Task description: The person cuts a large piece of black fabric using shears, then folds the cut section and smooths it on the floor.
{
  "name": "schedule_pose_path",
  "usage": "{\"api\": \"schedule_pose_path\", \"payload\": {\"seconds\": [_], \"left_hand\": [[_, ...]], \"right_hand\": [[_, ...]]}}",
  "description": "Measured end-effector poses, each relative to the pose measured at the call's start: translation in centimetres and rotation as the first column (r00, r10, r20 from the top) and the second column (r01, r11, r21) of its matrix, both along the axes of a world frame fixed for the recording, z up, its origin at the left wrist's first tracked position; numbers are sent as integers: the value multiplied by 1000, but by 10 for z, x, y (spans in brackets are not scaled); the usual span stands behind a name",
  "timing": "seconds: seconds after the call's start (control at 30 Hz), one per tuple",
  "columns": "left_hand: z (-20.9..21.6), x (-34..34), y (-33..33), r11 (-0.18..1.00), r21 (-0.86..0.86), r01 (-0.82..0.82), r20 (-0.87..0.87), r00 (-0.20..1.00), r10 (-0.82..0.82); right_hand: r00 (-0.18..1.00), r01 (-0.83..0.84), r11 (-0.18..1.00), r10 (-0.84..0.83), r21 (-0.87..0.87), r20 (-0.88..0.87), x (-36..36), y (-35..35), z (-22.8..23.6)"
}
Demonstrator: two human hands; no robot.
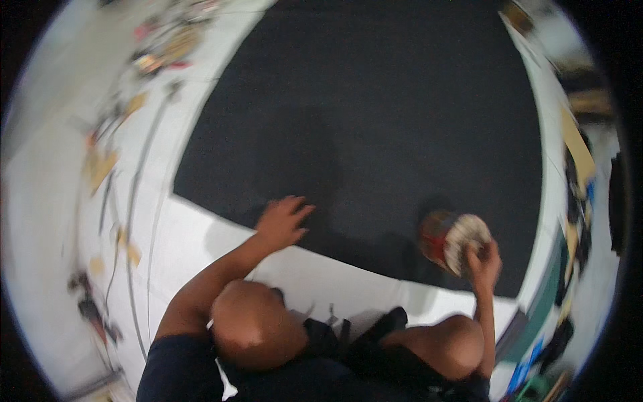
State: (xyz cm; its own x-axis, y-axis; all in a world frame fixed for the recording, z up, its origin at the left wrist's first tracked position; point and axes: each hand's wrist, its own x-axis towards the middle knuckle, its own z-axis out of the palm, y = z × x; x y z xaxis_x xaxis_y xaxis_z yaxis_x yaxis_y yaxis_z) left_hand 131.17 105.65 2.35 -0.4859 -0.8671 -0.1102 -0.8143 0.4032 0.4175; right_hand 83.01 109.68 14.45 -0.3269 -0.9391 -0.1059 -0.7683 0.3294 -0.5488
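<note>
A large black sheet (375,120) lies flat in front of me over a white surface. My left hand (281,222) is open at the sheet's near left edge, its fingers spread over the black. Toward the near right corner, my right hand (485,266) grips a round can (437,234). The can is tilted, with reddish-brown sides and a pale, streaky round end (467,236) against my fingers. Blur hides its details, and I cannot tell whether it touches the sheet.
My bent knees (258,326) are close to the sheet's near edge. A long dark cord (142,164) runs along the white floor (181,268) at left, beside scattered scraps (100,167). More clutter, including a green strip (541,305), lines the right side.
</note>
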Motion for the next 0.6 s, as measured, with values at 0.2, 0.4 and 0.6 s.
{"api": "schedule_pose_path", "payload": {"seconds": [0.2,0.4,0.6], "left_hand": [[27,-19,-7,980,140,-143,33,990,140],[-62,218,-79,670,-326,-667,332,583,742],[-102,336,-101,576,-66,-815,153,562,813]], "right_hand": [[975,59,990,-29,129,-221,1,-22,6],[973,65,997,-57,29,-222,9,-10,-4],[952,167,986,-165,-12,-256,19,5,-14]]}}
